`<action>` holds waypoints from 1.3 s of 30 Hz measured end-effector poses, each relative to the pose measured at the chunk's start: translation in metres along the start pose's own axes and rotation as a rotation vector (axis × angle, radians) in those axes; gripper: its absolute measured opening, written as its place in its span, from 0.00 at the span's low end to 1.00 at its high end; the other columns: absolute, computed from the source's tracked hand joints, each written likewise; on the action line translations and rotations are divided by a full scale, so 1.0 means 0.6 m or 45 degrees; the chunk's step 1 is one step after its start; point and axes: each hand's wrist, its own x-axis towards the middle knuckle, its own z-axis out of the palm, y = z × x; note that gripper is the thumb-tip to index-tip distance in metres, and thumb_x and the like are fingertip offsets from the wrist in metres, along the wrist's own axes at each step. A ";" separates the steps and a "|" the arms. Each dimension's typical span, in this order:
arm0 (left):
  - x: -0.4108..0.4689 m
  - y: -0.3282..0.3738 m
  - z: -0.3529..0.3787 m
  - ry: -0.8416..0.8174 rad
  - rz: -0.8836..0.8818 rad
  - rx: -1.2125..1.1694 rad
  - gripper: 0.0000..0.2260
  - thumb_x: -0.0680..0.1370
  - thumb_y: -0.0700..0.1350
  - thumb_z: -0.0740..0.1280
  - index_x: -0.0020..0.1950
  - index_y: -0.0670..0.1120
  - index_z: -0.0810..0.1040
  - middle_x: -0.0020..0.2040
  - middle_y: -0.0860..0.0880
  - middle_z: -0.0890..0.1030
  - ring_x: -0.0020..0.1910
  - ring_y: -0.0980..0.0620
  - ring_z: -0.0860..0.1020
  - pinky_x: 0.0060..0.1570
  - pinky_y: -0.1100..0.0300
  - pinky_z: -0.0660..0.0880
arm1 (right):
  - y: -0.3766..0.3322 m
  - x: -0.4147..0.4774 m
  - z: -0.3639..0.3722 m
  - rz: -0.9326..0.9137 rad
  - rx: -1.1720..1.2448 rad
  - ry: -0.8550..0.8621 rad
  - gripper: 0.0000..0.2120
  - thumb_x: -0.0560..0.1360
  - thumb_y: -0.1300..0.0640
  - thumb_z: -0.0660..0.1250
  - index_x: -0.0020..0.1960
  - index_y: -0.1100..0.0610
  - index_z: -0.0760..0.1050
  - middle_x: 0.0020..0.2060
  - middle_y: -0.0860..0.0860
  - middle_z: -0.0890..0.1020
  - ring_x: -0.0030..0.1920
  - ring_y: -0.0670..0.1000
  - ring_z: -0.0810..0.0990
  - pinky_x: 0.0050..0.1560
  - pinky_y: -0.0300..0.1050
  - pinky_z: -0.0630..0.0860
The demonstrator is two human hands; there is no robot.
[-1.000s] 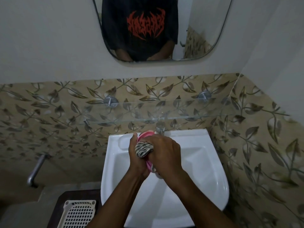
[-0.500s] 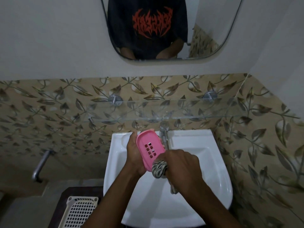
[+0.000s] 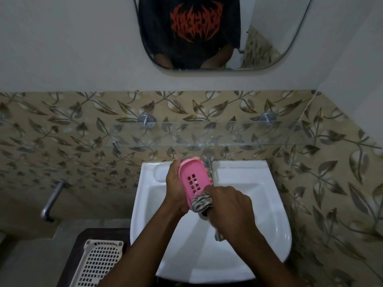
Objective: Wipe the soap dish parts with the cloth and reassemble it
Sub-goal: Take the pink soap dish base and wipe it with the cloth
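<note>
A pink soap dish part (image 3: 192,181) with a block of small square holes stands tilted on edge over the white sink (image 3: 269,220). My left hand (image 3: 176,187) grips it from the left side and behind. My right hand (image 3: 230,212) is closed on a bunched striped grey-and-white cloth (image 3: 202,203), which presses against the lower end of the pink part. A tail of the cloth hangs below my right hand. No other pink dish part is visible.
A tap (image 3: 208,160) rises at the back of the sink, under a glass shelf (image 3: 207,137). A cream perforated plastic tray (image 3: 97,264) lies on a dark surface at the lower left. A metal pipe (image 3: 50,204) sticks out of the left wall. A mirror (image 3: 269,38) hangs above.
One second ago my right hand and cloth covered the pink part. They have slid down to its lower end, and the holed face now shows.
</note>
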 end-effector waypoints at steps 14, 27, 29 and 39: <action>0.004 -0.007 -0.006 0.078 0.219 0.162 0.27 0.80 0.60 0.53 0.52 0.40 0.82 0.43 0.40 0.83 0.43 0.43 0.81 0.48 0.51 0.78 | -0.017 0.027 0.024 0.257 0.699 -0.026 0.08 0.70 0.46 0.67 0.45 0.48 0.80 0.41 0.48 0.84 0.44 0.54 0.80 0.46 0.51 0.80; -0.019 -0.002 0.009 -0.175 0.403 0.502 0.27 0.78 0.66 0.48 0.54 0.50 0.78 0.44 0.51 0.87 0.46 0.54 0.84 0.44 0.64 0.79 | -0.009 0.028 0.016 0.574 1.775 0.028 0.18 0.68 0.53 0.77 0.57 0.52 0.79 0.45 0.50 0.86 0.45 0.50 0.86 0.51 0.52 0.82; -0.017 -0.003 0.004 -0.180 0.446 0.634 0.38 0.64 0.79 0.55 0.60 0.53 0.75 0.50 0.53 0.86 0.52 0.54 0.84 0.47 0.63 0.79 | -0.005 0.025 0.021 0.579 1.668 0.050 0.22 0.65 0.52 0.80 0.57 0.51 0.79 0.46 0.50 0.86 0.45 0.50 0.86 0.50 0.54 0.83; -0.046 0.004 -0.021 -0.228 0.502 0.937 0.41 0.54 0.78 0.68 0.59 0.54 0.76 0.50 0.57 0.86 0.51 0.57 0.83 0.44 0.65 0.79 | -0.008 0.015 0.021 0.448 1.631 0.302 0.09 0.66 0.52 0.78 0.43 0.44 0.80 0.38 0.42 0.86 0.43 0.44 0.85 0.44 0.38 0.80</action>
